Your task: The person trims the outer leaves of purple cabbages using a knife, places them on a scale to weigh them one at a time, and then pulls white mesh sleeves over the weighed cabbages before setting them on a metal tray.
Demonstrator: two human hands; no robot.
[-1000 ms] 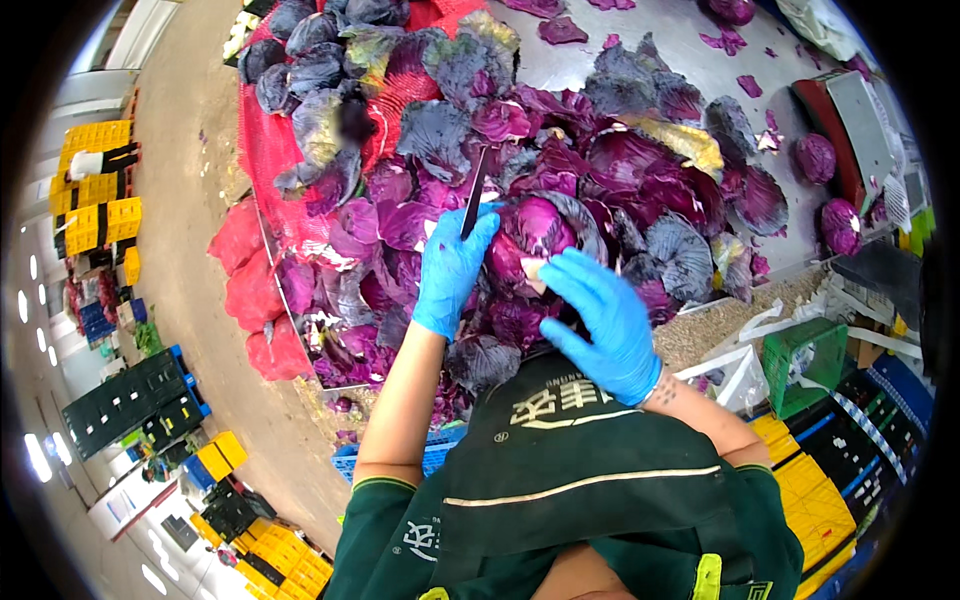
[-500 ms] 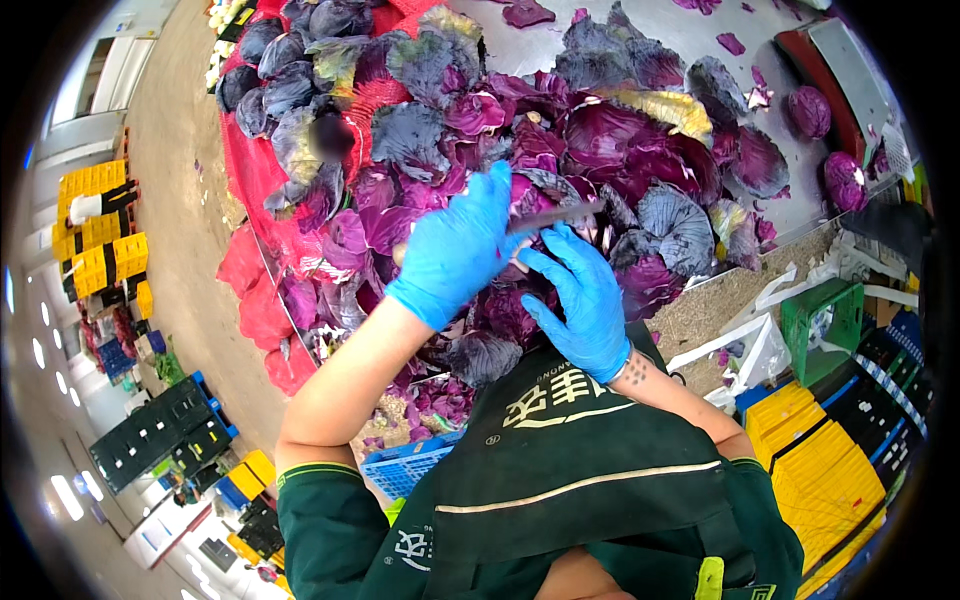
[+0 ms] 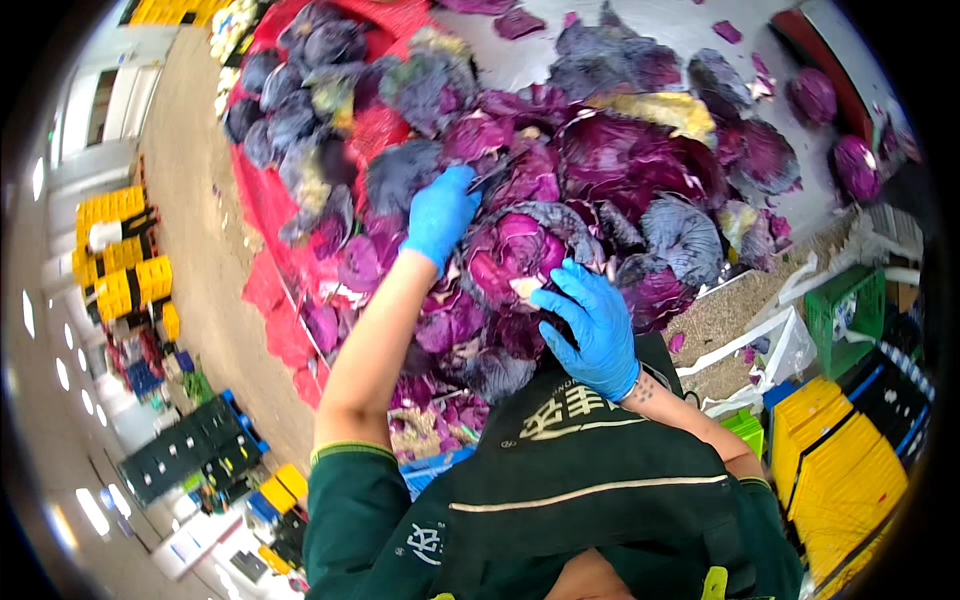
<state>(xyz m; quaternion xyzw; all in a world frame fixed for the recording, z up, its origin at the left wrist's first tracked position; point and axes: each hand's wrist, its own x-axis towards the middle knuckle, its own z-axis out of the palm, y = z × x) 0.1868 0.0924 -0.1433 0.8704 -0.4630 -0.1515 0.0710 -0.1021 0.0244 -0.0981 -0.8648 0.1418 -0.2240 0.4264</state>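
Purple cabbage leaves (image 3: 640,150) lie in a thick heap on the metal table. Near the middle sits a trimmed red cabbage (image 3: 515,250) with a pale cut stem, ringed by loose outer leaves. My left hand (image 3: 441,218), in a blue glove, is closed above the leaves to the left of that cabbage. A knife (image 3: 487,184) is in it, mostly hidden, with only a thin dark part showing by the fingers. My right hand (image 3: 592,325), also gloved in blue, has its fingers apart beside the cabbage's lower right side, fingertips close to the stem.
Untrimmed dark cabbages (image 3: 290,115) rest on red net sacking (image 3: 262,190) at the far left. Two trimmed cabbages (image 3: 856,168) lie at the right of the table (image 3: 500,45). A green crate (image 3: 843,318), yellow crates (image 3: 840,450) and a blue crate (image 3: 432,468) stand around.
My left hand has moved left and away from the right hand, drawing the knife off the cabbage. My right hand has shifted slightly right and nearer to me. The cabbage between them now shows.
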